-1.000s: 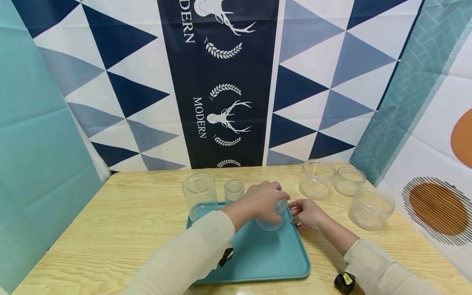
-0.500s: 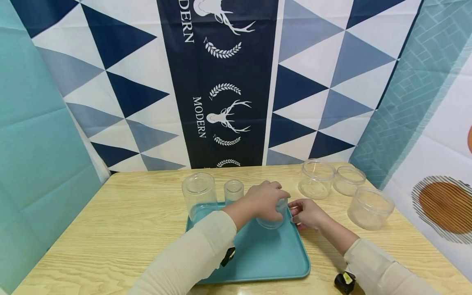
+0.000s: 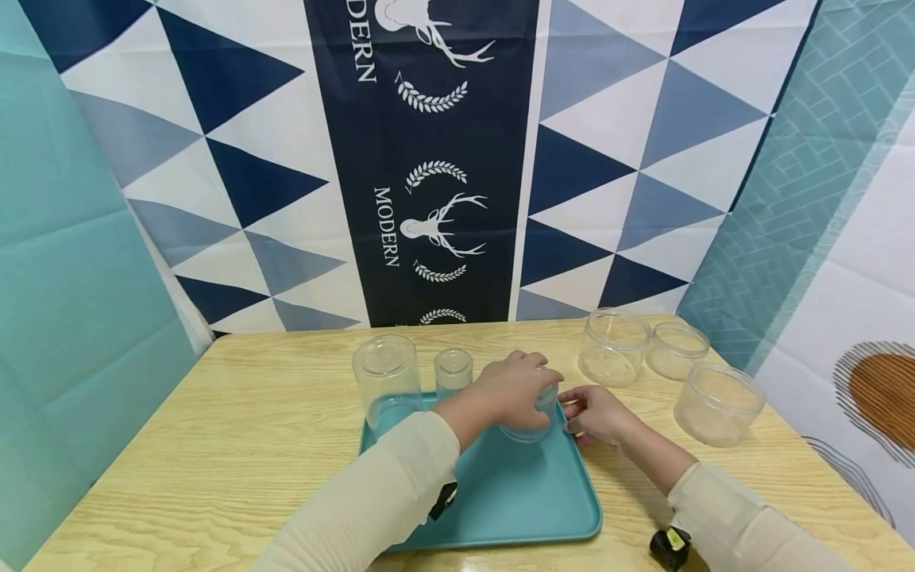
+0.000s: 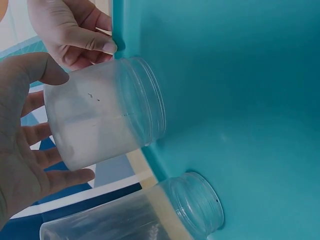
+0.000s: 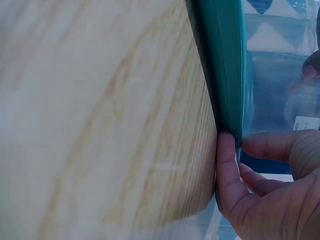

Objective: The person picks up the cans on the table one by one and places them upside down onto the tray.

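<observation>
My left hand [image 3: 509, 389] grips a clear jar [image 4: 100, 112] from above, thumb on one side and fingers on the other. The jar stands upside down on the blue tray [image 3: 511, 500], near its back right corner, with its threaded mouth towards the tray. My right hand [image 3: 599, 413] pinches the tray's right edge, close to that corner; in the right wrist view, its fingertips [image 5: 226, 142] lie against the outside of the rim. Two more upturned clear jars are at the tray's back: a narrow one [image 3: 453, 372] and a large one [image 3: 387, 372] to its left.
Three clear, low, round containers stand on the wooden table [image 3: 193, 445] at the back right: a taller one [image 3: 613, 349], a small one [image 3: 677, 352] and a wide one [image 3: 718, 405]. Patterned cloth [image 3: 443, 159] hangs behind the table.
The jar under my left hand has shifted very slightly towards the back of the tray. My right hand keeps its place at the tray's edge.
</observation>
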Demonstrator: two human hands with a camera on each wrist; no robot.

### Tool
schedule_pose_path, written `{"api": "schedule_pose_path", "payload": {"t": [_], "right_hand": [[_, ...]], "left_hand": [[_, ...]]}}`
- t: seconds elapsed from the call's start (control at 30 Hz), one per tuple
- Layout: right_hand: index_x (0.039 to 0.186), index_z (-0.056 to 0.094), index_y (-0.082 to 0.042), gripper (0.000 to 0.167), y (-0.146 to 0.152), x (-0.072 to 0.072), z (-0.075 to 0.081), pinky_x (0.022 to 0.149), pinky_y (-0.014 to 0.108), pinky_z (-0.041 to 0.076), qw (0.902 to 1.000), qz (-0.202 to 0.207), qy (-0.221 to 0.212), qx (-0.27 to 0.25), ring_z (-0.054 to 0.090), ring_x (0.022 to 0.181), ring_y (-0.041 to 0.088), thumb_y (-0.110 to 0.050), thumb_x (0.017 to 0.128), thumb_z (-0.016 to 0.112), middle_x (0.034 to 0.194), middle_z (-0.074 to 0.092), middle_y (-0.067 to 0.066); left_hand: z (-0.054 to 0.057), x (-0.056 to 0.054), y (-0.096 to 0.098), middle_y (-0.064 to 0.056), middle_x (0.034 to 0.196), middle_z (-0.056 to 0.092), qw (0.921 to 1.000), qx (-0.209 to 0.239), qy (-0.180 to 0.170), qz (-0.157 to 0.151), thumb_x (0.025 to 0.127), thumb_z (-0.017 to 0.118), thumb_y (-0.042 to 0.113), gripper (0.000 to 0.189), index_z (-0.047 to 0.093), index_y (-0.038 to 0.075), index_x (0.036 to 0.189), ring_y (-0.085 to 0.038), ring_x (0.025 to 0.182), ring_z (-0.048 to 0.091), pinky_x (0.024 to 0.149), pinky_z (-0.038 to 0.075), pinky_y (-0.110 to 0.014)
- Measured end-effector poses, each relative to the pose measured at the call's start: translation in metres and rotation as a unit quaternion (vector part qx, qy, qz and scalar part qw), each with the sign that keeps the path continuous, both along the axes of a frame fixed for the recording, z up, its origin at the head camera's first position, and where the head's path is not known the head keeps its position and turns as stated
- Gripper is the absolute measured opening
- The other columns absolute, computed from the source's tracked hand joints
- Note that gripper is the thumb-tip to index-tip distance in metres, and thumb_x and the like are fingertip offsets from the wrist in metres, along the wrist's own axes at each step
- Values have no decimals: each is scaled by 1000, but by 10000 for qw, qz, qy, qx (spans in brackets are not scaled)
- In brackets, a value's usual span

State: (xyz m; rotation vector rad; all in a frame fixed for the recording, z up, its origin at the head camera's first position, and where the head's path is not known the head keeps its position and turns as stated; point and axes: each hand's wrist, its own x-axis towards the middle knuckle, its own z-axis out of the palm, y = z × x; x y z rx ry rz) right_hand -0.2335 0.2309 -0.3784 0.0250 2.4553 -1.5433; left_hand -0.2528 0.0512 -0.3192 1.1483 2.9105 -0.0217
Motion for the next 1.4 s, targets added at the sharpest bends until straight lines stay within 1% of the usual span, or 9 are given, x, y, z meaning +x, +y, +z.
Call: {"api": "schedule_pose_path", "payload": {"t": [0.27,0.43,0.53,0.73,0.9,1.07,1.17,1.27,1.4], "right_hand": [[125,48,18,48,-2,1,2,58,36,58,9998,-153,41,131,58,71,21,17,80,62,89,55,17],[124,49,17,45,-2,3,4,58,36,57,9995,-182,87,246,60,73,21,14,81,62,90,54,16],[124,49,17,45,-1,5,6,58,37,57,9992,-101,227,326,63,74,22,12,81,62,92,54,17],[121,52,15,42,3,9,12,57,37,57,9970,38,581,507,61,70,21,5,82,64,95,56,16],[117,57,13,39,10,13,17,57,37,56,9872,387,1120,1067,59,66,21,0,82,69,94,58,15],[114,61,10,39,21,17,23,60,34,55,9661,708,1772,1737,64,75,23,-3,80,74,98,63,17],[112,64,7,38,28,20,30,63,34,55,9468,909,2186,2181,65,77,24,-5,80,77,99,64,18],[110,65,4,36,35,23,36,63,33,54,9236,1069,2593,2613,65,76,23,-5,78,78,100,64,18],[108,66,2,37,47,28,45,62,32,53,8827,1264,3216,3186,63,75,21,-4,74,80,100,64,14]], "left_hand": [[-1,0,-1,4,148,42,9996,-40,251,-104,85,67,43,59,51,33,141,-20,133,40,96,47,-40],[0,2,-1,2,145,46,9980,19,530,-346,85,65,46,57,54,30,138,-20,130,44,99,45,-41],[1,5,-1,2,140,49,9959,104,726,-532,87,64,47,54,56,28,136,-19,125,47,99,46,-40],[-1,10,-1,3,129,55,9873,435,1253,-876,89,62,47,43,63,24,125,-15,112,54,91,49,-33],[-2,15,-1,4,120,59,9763,908,1598,-1143,87,65,45,36,68,22,114,-13,103,56,80,50,-26],[-4,20,-1,3,109,61,9592,1471,1938,-1438,84,69,43,34,70,18,108,-11,94,56,70,48,-20],[-5,23,-1,4,104,60,9499,1683,2112,-1574,82,72,41,34,70,17,106,-10,90,55,67,47,-18],[-5,28,0,4,103,60,9474,1746,2109,-1655,81,73,40,35,69,17,108,-9,88,55,69,47,-18],[-4,34,3,3,105,60,9502,1724,1958,-1707,81,74,39,37,68,17,111,-9,90,54,73,45,-15]]}}
